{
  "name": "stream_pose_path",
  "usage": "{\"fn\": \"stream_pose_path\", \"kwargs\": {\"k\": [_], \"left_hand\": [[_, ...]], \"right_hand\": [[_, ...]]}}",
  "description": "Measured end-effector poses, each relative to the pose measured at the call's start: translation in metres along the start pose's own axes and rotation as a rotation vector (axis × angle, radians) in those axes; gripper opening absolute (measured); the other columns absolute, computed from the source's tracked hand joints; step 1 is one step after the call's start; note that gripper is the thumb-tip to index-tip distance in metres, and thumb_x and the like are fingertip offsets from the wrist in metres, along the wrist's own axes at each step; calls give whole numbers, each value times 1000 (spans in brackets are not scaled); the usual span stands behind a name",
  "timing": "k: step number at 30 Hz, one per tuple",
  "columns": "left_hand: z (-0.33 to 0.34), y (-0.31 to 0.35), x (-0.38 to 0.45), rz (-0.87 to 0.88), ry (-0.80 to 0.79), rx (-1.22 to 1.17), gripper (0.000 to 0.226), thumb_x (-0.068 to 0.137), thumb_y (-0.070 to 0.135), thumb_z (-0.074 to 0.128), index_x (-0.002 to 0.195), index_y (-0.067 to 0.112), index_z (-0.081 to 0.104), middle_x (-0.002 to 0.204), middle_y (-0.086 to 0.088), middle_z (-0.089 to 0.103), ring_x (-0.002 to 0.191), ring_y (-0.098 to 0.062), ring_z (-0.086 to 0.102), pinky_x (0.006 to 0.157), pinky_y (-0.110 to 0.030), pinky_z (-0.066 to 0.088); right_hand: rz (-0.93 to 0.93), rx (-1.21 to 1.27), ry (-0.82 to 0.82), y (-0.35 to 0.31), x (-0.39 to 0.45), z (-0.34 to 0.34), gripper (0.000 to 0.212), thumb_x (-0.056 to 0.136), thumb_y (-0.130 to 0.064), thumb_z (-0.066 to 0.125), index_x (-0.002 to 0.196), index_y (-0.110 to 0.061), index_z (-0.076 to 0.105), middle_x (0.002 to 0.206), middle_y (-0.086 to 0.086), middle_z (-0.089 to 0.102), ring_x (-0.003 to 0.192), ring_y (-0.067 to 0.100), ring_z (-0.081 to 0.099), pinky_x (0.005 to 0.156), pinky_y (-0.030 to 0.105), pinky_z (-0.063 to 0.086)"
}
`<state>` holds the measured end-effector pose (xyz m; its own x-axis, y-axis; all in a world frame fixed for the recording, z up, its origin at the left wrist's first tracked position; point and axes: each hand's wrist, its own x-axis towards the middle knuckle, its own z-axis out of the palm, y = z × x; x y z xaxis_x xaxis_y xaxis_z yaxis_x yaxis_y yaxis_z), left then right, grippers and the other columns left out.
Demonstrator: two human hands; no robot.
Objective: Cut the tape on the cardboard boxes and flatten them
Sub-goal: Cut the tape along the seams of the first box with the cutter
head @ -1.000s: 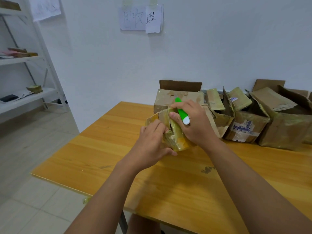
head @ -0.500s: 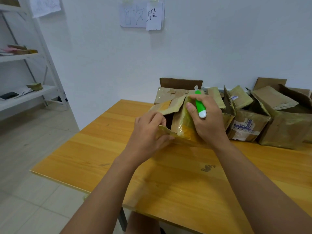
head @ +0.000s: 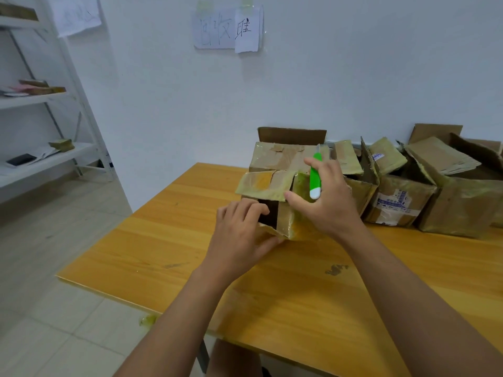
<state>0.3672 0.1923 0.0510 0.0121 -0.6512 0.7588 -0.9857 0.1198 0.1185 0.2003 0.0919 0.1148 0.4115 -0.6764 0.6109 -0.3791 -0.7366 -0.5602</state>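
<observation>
A small cardboard box [head: 283, 210], wrapped in yellowish tape, is positioned on the wooden table [head: 272, 295], directly in front of a larger taped box [head: 280, 159]. One flap [head: 264, 185] of the small box is folded outward to the left, and a dark opening is exposed beneath it.

The left hand [head: 239, 232] is placed against the near left side of the small box; its fingers are curled over the edge of the opening, and the box is gripped there. The right hand [head: 326, 202] is laid over the right side of the same box, with the thumb extended toward the flap. A green and white utility knife [head: 315, 176] is held between the fingers of the right hand, blade end pointed up and away from the person.

A row of further opened cardboard boxes [head: 435, 191] is lined up to the right along the white wall. A handwritten paper sign [head: 227, 29] is taped to the wall above. A white shelving unit [head: 40, 104] carrying small items is located at the left.
</observation>
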Motion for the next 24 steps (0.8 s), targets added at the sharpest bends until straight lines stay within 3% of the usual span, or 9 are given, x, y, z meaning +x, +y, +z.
{"fn": "stream_pose_path", "kwargs": {"k": [3, 5, 6, 8, 11, 14, 18, 21, 24], "left_hand": [[-9, 0, -4, -2, -220, -65, 77, 70, 80, 56, 125, 27, 45, 122, 8, 51, 111, -13, 47, 93, -25, 29], [-21, 1, -7, -78, -413, -263, 92, 63, 86, 57, 135, 31, 42, 127, 17, 47, 116, -3, 46, 101, -26, 31], [-26, 2, -8, -145, -444, -418, 88, 65, 86, 57, 134, 33, 42, 125, 19, 49, 114, 0, 49, 101, -27, 35], [-27, 2, -8, -263, -346, -618, 70, 76, 77, 56, 128, 32, 50, 115, 16, 57, 106, -2, 58, 92, -31, 46], [-9, -2, -1, -406, -142, -455, 51, 87, 49, 65, 131, 26, 49, 121, 10, 55, 109, -5, 54, 92, -37, 51], [17, -11, 7, -526, -183, -306, 79, 85, 32, 72, 150, 24, 27, 148, -2, 31, 136, -20, 33, 113, -39, 35], [39, -17, 9, -578, -389, -388, 116, 77, 27, 77, 156, 34, -7, 162, 4, -5, 150, -24, 7, 116, -45, 26], [49, -15, 0, -527, -461, -384, 128, 76, 21, 81, 151, 40, -22, 161, 10, -16, 151, -21, 2, 116, -43, 29], [55, -15, -9, -517, -398, -354, 137, 73, 27, 86, 149, 41, -26, 162, 10, -10, 150, -22, 8, 115, -44, 29]], "right_hand": [[-25, -19, -33, 4, -10, -1, 69, 81, -31, 75, 140, -16, 43, 119, -8, 35, 109, 7, 39, 89, 22, 34], [-15, -20, -53, 12, -19, -3, 66, 81, -27, 74, 139, -16, 44, 120, -4, 38, 111, 12, 41, 91, 28, 38], [-4, -13, -60, 17, -25, -4, 65, 80, -26, 72, 139, -16, 44, 120, -2, 40, 111, 13, 42, 92, 30, 39], [18, 6, -70, 27, -37, -7, 63, 79, -22, 69, 138, -17, 45, 118, -2, 41, 109, 15, 44, 91, 32, 43], [42, -14, -89, 38, -54, -5, 64, 76, -33, 58, 137, -17, 48, 118, -2, 43, 107, 16, 48, 90, 37, 47], [89, -23, -107, 44, -67, -1, 64, 77, -42, 55, 136, -17, 48, 128, -1, 44, 115, 16, 46, 94, 40, 46], [107, -119, -171, 50, -77, 2, 80, 74, -70, 51, 140, -25, 42, 134, -4, 42, 126, 21, 39, 103, 40, 39], [85, -222, -226, 54, -79, 2, 91, 69, -78, 52, 143, -27, 37, 141, -4, 39, 134, 23, 32, 112, 46, 32], [82, -205, -214, 57, -79, 4, 86, 74, -64, 67, 144, -26, 37, 143, -3, 38, 137, 25, 30, 114, 49, 30]]}}
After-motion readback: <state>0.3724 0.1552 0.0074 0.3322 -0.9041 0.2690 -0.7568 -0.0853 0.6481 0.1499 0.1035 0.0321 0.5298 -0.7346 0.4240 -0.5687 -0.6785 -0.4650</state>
